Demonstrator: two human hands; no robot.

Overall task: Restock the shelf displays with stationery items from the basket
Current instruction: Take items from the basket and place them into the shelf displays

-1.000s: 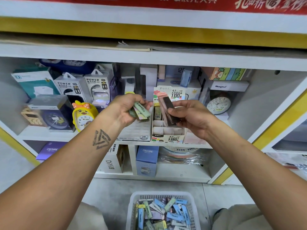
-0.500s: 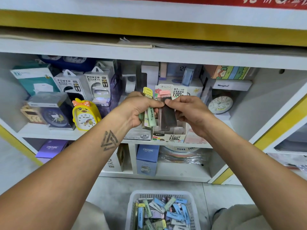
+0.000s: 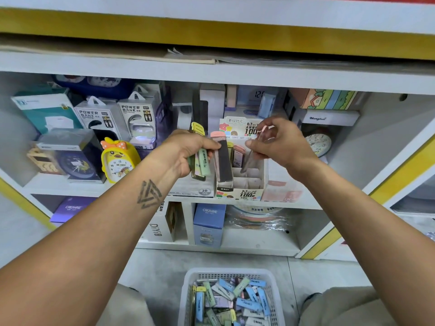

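Hands [image 3: 188, 149] gripping lead cases, display box [image 3: 242, 191], basket [image 3: 188, 292] below

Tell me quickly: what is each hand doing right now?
Left hand: grips several lead cases.
Right hand: pinches one clear case over the display box.

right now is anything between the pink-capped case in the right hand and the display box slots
Nothing visible blocks it. The right hand holds the clear case just above the display box, whose near slots look open; only a few cases stand at the back.

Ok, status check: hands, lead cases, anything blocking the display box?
Left hand grips green and pink-capped cases. Right hand pinches one case over display box. Nothing blocking.
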